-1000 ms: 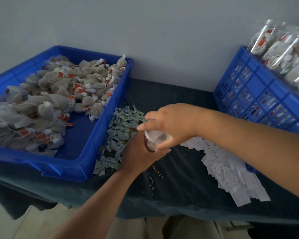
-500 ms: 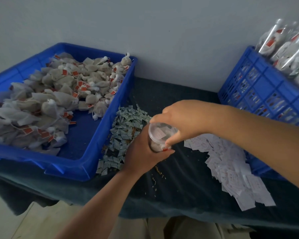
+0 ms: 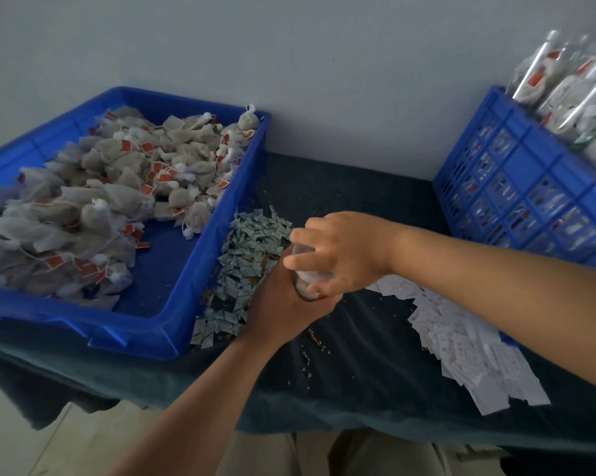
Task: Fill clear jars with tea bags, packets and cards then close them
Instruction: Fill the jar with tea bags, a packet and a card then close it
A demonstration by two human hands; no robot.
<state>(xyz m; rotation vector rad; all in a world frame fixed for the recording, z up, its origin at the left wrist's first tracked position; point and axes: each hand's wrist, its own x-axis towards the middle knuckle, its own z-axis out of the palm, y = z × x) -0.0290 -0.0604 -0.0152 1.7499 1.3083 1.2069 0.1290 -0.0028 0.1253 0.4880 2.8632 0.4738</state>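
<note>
A clear jar (image 3: pixel 307 281) stands at the middle of the table, mostly hidden by my hands. My left hand (image 3: pixel 283 304) grips its body from the near side. My right hand (image 3: pixel 337 255) covers the top, its fingers and thumb curled round the clear lid. White contents and a bit of red show through the jar's wall. Tea bags (image 3: pixel 118 201) with red tags fill the blue tray (image 3: pixel 173 324) at the left. A heap of small grey-green packets (image 3: pixel 245 249) lies beside the tray. White cards (image 3: pixel 461 345) are spread to the right.
A blue slatted crate (image 3: pixel 516 187) at the right holds filled clear jars (image 3: pixel 571 87) piled above its rim. Loose tea crumbs (image 3: pixel 313 341) dot the dark cloth (image 3: pixel 358 389) near the front edge. A pale wall stands close behind the table.
My right hand has turned on the jar's top, its fingers now spread further to the left over the lid. My left hand keeps its grip on the jar.
</note>
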